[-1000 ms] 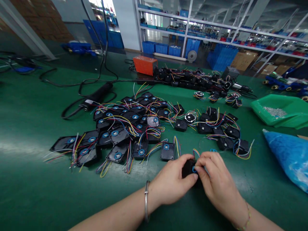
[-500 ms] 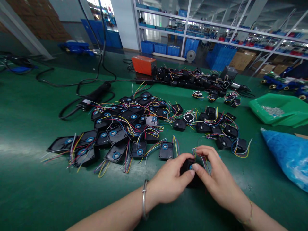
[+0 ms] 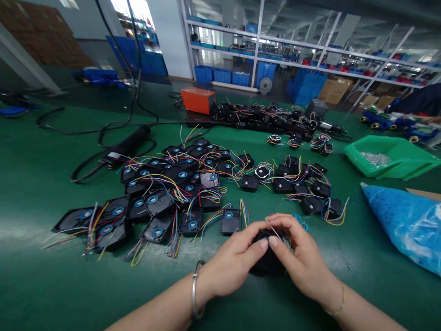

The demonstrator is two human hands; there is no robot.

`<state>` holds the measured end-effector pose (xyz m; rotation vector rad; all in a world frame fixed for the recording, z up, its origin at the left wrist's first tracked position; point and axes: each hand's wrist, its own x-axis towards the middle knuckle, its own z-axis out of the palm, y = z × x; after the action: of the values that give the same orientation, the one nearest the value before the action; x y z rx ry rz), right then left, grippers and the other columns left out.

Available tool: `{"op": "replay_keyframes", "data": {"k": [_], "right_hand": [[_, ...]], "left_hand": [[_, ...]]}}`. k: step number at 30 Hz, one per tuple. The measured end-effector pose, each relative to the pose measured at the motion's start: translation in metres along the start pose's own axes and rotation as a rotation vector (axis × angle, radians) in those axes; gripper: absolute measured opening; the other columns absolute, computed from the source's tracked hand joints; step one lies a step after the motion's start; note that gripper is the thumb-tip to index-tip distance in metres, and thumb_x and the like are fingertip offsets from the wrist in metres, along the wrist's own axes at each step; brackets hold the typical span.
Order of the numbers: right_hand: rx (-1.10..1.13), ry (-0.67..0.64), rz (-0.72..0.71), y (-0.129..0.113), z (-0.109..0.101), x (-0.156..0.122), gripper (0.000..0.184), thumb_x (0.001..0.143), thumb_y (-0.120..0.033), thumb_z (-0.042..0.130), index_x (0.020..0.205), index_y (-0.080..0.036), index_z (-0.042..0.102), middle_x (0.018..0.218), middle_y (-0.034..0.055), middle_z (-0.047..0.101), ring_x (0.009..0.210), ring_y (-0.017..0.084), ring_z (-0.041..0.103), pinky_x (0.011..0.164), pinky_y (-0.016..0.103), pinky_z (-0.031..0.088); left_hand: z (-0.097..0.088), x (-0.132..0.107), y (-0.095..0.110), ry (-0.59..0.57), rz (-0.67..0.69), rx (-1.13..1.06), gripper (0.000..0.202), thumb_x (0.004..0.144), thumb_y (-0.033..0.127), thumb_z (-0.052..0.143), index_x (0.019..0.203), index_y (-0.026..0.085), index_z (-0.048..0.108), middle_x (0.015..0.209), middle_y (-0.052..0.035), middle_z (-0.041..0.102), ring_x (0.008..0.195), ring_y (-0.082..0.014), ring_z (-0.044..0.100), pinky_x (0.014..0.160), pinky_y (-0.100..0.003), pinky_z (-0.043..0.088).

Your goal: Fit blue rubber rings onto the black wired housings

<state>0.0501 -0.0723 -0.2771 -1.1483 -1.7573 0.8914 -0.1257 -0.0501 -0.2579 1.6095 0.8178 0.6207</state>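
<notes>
My left hand (image 3: 231, 263) and my right hand (image 3: 299, 260) meet over a small black part (image 3: 268, 263) with coloured wires, low on the green table (image 3: 41, 193). Both hands curl around it, thumbs pressed together on its top. Most of the part is hidden under my fingers. Just beyond my hands lies a black square part with a blue ring (image 3: 230, 220). A spread of several similar black parts with blue rings and coloured wires (image 3: 165, 184) covers the table to the left.
A second group of black wired parts (image 3: 303, 184) lies to the right. A blue plastic bag (image 3: 406, 225) sits at the right edge, a green tray (image 3: 389, 158) behind it. An orange box (image 3: 197, 99) and a black tool with cable (image 3: 120, 151) lie further back.
The view has shifted a little. My hands have stayed closed on the black part and now cover its blue ring, with the thumbs pressed together on top.
</notes>
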Motion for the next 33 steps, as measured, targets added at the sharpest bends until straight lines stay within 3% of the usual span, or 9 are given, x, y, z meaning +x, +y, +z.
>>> {"op": "replay_keyframes", "data": {"k": [5,9,13,17,19,21,24,28,33], "right_hand": [[-0.083,0.166,-0.054,0.004,-0.005,0.000,0.034,0.087,-0.029,0.049,0.120,-0.023,0.043,0.129,0.0106,0.038,0.101,0.021,0.052,0.085,0.039,0.046],[-0.274,0.168,-0.052,0.017,-0.011,0.008,0.030,0.087,-0.031,0.048,0.116,-0.020,0.047,0.114,0.0101,0.051,0.099,0.021,0.053,0.086,0.041,0.046],[-0.451,0.101,-0.069,0.030,-0.009,0.036,0.034,0.087,-0.032,0.047,0.118,-0.018,0.045,0.109,0.0104,0.055,0.098,0.023,0.053,0.084,0.042,0.046],[-0.650,0.004,-0.137,0.034,0.002,0.083,0.046,0.083,-0.024,0.050,0.127,-0.016,0.037,0.121,0.0122,0.049,0.112,0.025,0.044,0.092,0.045,0.039],[-0.691,-0.023,-0.143,0.034,0.012,0.105,0.053,0.078,-0.020,0.056,0.128,-0.016,0.038,0.124,0.0130,0.048,0.116,0.028,0.040,0.094,0.047,0.035],[-0.709,-0.025,-0.139,0.033,0.020,0.120,0.055,0.073,-0.016,0.060,0.125,-0.017,0.042,0.120,0.0129,0.052,0.115,0.029,0.041,0.094,0.049,0.032],[-0.723,-0.005,-0.132,0.026,0.025,0.125,0.048,0.071,-0.014,0.062,0.117,-0.020,0.050,0.110,0.0098,0.058,0.111,0.028,0.043,0.096,0.052,0.026],[-0.673,0.100,-0.055,0.010,0.017,0.095,0.045,0.077,-0.028,0.058,0.119,-0.020,0.044,0.110,0.0104,0.056,0.105,0.028,0.047,0.089,0.051,0.034],[-0.118,0.051,0.141,-0.014,0.014,0.026,0.048,0.082,-0.031,0.053,0.124,-0.020,0.033,0.113,0.0100,0.052,0.096,0.020,0.056,0.084,0.037,0.047]], "left_hand": [[-0.030,-0.004,0.005,0.477,-0.006,0.207,0.026,0.090,0.030,0.035,0.110,0.023,0.050,0.106,-0.0002,0.059,0.095,-0.0180,0.053,0.084,-0.029,0.041],[-0.066,-0.006,0.000,0.876,0.027,0.537,0.027,0.089,0.031,0.036,0.109,0.021,0.051,0.106,-0.0028,0.057,0.096,-0.0198,0.052,0.086,-0.032,0.039],[-0.082,-0.003,-0.011,1.055,0.065,0.942,0.038,0.088,0.030,0.039,0.122,0.013,0.045,0.116,-0.0137,0.050,0.108,-0.0272,0.044,0.094,-0.043,0.032],[-0.078,-0.001,-0.014,1.254,0.019,1.059,0.056,0.084,0.035,0.048,0.133,0.013,0.033,0.135,-0.0197,0.029,0.118,-0.0363,0.031,0.094,-0.052,0.028],[-0.071,-0.004,-0.012,1.313,0.126,1.071,0.055,0.081,0.035,0.053,0.129,0.013,0.038,0.133,-0.0194,0.030,0.119,-0.0352,0.030,0.097,-0.051,0.025],[-0.062,-0.009,-0.009,1.283,0.295,1.069,0.048,0.080,0.032,0.055,0.124,0.015,0.043,0.128,-0.0174,0.035,0.118,-0.0317,0.033,0.099,-0.048,0.025],[-0.043,-0.015,-0.005,0.946,0.462,0.946,0.029,0.083,0.025,0.051,0.112,0.019,0.050,0.113,-0.0114,0.049,0.107,-0.0247,0.044,0.095,-0.042,0.032],[-0.016,-0.011,-0.006,0.523,0.243,0.382,0.027,0.087,0.029,0.046,0.112,0.018,0.047,0.102,-0.0087,0.056,0.089,-0.0189,0.054,0.083,-0.036,0.045],[0.011,-0.006,-0.006,0.180,0.002,-0.558,0.045,0.087,0.036,0.048,0.126,0.021,0.031,0.118,-0.0107,0.051,0.104,-0.0199,0.053,0.087,-0.036,0.045]]}}
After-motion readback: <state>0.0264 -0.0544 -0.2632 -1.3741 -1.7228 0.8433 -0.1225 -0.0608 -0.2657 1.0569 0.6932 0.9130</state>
